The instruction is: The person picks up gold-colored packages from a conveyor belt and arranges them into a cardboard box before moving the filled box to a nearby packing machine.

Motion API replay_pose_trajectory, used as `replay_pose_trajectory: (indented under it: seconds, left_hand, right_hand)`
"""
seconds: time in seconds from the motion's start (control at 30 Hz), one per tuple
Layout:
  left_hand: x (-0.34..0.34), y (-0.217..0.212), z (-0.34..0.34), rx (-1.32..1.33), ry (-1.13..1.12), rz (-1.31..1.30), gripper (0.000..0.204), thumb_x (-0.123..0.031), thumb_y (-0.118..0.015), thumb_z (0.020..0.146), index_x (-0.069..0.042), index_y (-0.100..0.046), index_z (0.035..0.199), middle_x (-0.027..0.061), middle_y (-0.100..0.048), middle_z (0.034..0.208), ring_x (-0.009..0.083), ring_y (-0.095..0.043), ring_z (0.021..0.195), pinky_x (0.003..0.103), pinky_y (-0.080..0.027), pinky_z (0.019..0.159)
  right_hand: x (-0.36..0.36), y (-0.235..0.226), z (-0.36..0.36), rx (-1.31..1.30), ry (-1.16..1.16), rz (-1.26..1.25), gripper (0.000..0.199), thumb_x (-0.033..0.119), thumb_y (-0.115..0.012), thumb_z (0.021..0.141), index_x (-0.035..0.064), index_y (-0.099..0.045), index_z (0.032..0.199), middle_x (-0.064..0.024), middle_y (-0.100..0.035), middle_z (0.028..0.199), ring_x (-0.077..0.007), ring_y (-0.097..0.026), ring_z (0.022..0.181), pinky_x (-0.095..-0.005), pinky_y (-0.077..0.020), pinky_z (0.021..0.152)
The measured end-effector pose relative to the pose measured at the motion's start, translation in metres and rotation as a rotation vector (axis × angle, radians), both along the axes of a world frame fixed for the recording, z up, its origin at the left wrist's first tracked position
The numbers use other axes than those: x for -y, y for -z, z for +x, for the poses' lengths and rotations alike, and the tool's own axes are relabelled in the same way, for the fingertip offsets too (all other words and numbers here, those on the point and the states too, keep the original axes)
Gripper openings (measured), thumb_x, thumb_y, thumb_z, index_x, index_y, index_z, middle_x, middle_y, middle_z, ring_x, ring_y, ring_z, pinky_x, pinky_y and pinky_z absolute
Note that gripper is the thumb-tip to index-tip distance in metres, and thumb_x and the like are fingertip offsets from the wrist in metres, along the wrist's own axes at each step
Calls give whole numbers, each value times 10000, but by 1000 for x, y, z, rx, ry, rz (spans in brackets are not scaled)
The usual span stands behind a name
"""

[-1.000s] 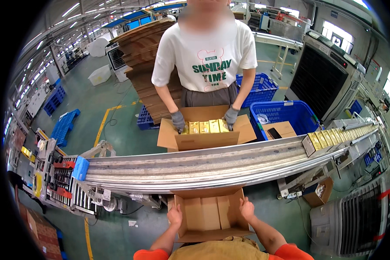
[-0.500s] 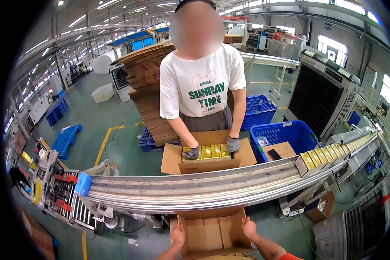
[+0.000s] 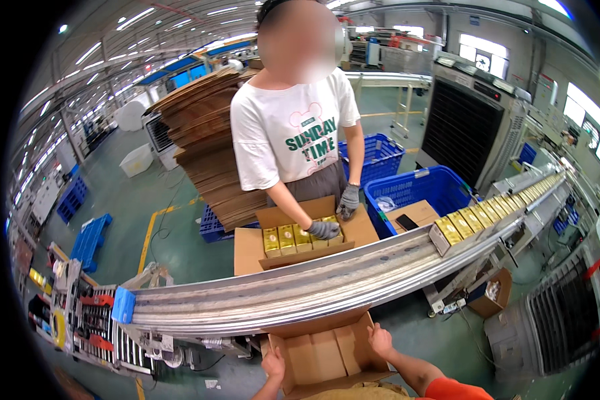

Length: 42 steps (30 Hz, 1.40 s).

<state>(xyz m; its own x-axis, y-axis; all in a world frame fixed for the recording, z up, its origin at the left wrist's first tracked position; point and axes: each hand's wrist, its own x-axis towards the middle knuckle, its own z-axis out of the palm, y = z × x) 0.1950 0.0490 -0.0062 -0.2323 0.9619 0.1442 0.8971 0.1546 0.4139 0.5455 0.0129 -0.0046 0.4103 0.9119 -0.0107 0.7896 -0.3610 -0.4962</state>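
Note:
An open cardboard box point(image 3: 321, 325) is in front of me at the near side of the conveyor, its brown inner floor showing. My left hand point(image 3: 273, 363) is closed on its left side, and my right hand point(image 3: 381, 340) grips the right side, fingers curled over the edge. Across the conveyor point(image 3: 273, 308), a person in grey gloves handles another open carton point(image 3: 248, 251), filled with a row of gold packs point(image 3: 287, 239). One gloved hand point(image 3: 324, 230) rests on those packs, the other point(image 3: 348, 201) by the carton's far right edge.
A line of gold packs point(image 3: 473, 221) stands on the conveyor's right part. A blue block point(image 3: 123, 305) sits at its left end, near rollers point(image 3: 113, 343). Behind are blue crates point(image 3: 417, 183), stacked flat cardboard point(image 3: 200, 143) and a large air cooler point(image 3: 470, 123).
My view has turned slightly right. The person opposite has moved a gloved hand from the left packs to the right ones, and leans over. My hands stay on the box sides.

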Motion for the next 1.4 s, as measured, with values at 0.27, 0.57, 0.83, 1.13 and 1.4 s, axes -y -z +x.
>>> replay_pose_trajectory:
  seconds: [0.27,0.57,0.83,1.13,1.4]
  left_hand:
    - [-2,1,0,-8,-61,-145,426,-349,-519,894,-47,-540,1193,243,-633,741,433,-611,691,507,-475,626]
    - [-2,11,-4,19,39,-6,407,-340,-505,903,-41,-541,1178,239,-639,764,434,-603,687,513,-468,609]
    - [-1,-5,1,47,49,-74,398,-306,-499,909,-25,-527,1189,257,-639,829,441,-603,752,501,-474,665]
    - [0,-9,2,50,-14,-76,357,-311,-515,900,-63,-537,1156,244,-636,793,441,-606,731,513,-473,652]
    - [-4,2,-2,-5,21,-103,392,-327,-502,904,-73,-502,1203,224,-629,713,411,-615,660,493,-483,592]
  right_hand:
    - [-1,-8,-1,-56,24,-6,305,308,-481,921,9,-513,869,-245,-607,663,-433,-600,635,-524,-484,584]
    - [5,-7,4,-59,24,54,328,331,-463,929,11,-508,874,-230,-604,636,-410,-605,608,-509,-487,539]
    - [2,-7,1,-66,47,60,332,331,-478,922,4,-512,873,-224,-597,605,-407,-603,573,-499,-488,521]
    - [-1,14,1,-40,41,48,307,322,-489,916,21,-494,861,-244,-591,609,-434,-595,577,-521,-486,528]
    - [-4,6,0,54,17,-29,322,331,-472,925,16,-510,869,-239,-607,637,-421,-613,619,-508,-501,569]
